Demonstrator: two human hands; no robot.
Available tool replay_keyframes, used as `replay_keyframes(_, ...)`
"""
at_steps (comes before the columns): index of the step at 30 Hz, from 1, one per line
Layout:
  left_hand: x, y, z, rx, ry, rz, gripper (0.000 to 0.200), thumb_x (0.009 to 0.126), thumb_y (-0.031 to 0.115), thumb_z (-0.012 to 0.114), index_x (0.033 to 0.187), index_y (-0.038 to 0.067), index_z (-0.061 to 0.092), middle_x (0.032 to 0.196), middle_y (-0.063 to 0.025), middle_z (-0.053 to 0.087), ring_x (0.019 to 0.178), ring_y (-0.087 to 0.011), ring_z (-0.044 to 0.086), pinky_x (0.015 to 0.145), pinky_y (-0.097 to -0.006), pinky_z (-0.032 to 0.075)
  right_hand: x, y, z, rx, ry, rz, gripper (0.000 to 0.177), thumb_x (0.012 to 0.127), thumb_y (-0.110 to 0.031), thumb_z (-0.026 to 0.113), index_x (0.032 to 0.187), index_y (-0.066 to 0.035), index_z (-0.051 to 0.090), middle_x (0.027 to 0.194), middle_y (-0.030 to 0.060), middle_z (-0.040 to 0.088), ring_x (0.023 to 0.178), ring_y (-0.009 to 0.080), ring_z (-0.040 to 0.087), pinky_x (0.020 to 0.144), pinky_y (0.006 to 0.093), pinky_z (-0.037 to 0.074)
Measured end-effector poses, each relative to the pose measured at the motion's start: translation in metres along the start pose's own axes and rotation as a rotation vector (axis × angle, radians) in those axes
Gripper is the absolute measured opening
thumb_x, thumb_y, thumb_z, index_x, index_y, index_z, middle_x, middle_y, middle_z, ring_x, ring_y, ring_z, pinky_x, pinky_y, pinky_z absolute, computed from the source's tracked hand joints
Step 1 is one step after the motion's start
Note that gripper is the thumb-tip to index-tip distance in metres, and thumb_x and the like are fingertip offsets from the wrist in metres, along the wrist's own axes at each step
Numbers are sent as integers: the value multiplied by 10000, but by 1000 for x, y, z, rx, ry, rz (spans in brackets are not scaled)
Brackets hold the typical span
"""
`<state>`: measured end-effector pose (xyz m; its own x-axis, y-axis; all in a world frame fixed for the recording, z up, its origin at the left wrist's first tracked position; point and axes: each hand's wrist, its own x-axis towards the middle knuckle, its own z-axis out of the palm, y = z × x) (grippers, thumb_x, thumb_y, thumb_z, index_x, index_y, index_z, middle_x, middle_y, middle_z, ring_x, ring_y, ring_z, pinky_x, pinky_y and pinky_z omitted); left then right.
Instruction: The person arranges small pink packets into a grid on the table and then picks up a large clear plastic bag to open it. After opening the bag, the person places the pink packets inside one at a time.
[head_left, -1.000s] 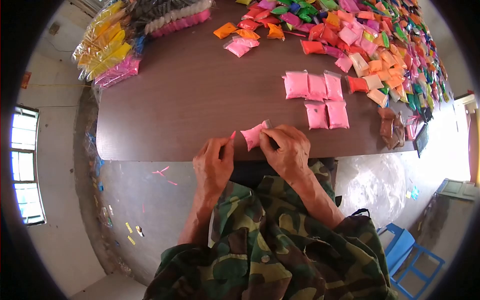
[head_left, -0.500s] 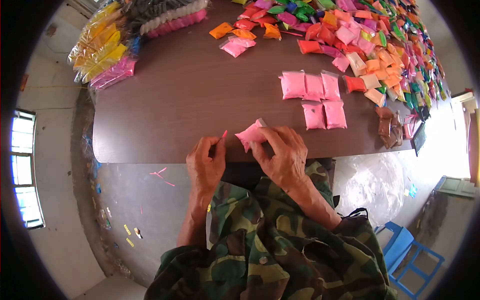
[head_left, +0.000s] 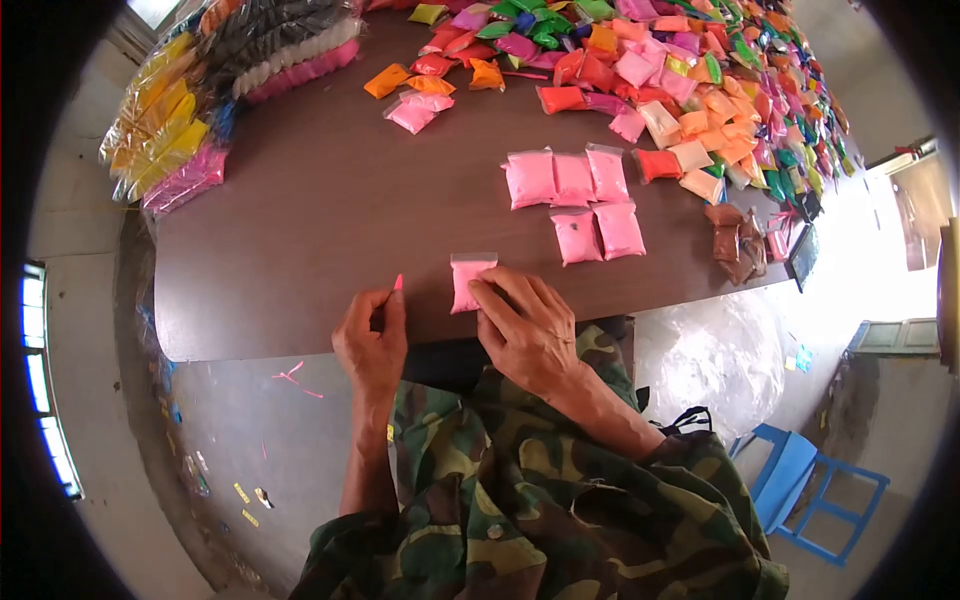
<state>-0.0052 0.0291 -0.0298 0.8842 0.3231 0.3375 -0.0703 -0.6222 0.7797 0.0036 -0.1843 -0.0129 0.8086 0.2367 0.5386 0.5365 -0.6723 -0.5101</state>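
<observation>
My left hand (head_left: 370, 338) is closed in a pinch near the table's front edge. A thin pink strip (head_left: 399, 283) pokes up from between its thumb and forefinger. To its right, my right hand (head_left: 530, 325) grips a small clear packet with pink filling (head_left: 466, 280) by its right side, thumb and fingertips on it. The packet's clear top edge faces away from me. Beyond my right hand lie several similar pink packets (head_left: 575, 178) in two rows, close together on the brown table (head_left: 330, 220).
A big heap of packets in many colours (head_left: 700, 80) covers the table's far right. Stacked bags of packets (head_left: 160, 130) stand at the far left. Brown packets (head_left: 735, 245) lie near the right edge. A blue stool (head_left: 790, 480) is on the floor at right.
The packet in my right hand has turned from a slant to nearly straight. My left hand still pinches the pink strip. The whole view has shifted, moving the table leftward in it.
</observation>
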Motion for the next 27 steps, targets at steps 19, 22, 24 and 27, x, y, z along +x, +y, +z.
replay_keyframes(19,-1,6,1,79,16,60,140,982,114,770,917,21,689,721,-73,669,615,-147,619,605,-308,500,-6,80,-63,-412,184,53,301,894,-123,812,1192,-159,797,1269,-31,740,1314,209,620,1200,508,304)
replay_keyframes(22,-1,2,2,81,18,67,141,983,123,765,919,22,689,724,-78,670,616,-155,620,605,-312,499,-7,83,-59,-421,173,56,305,904,-136,804,1207,-162,792,1281,-35,735,1344,211,594,1207,521,291)
replay_keyframes(24,-1,1,1,84,17,77,142,983,127,763,919,23,689,725,-80,671,616,-159,622,603,-317,499,-8,84,-59,-428,166,59,309,910,-139,797,1218,-161,787,1292,-34,731,1359,214,579,1209,525,289)
replay_keyframes(27,-2,1,1,92,17,84,142,981,129,761,915,26,689,725,-81,672,618,-164,626,601,-323,498,-8,84,-60,-424,156,75,313,916,-142,791,1229,-158,782,1305,-31,726,1368,221,569,1208,528,289)
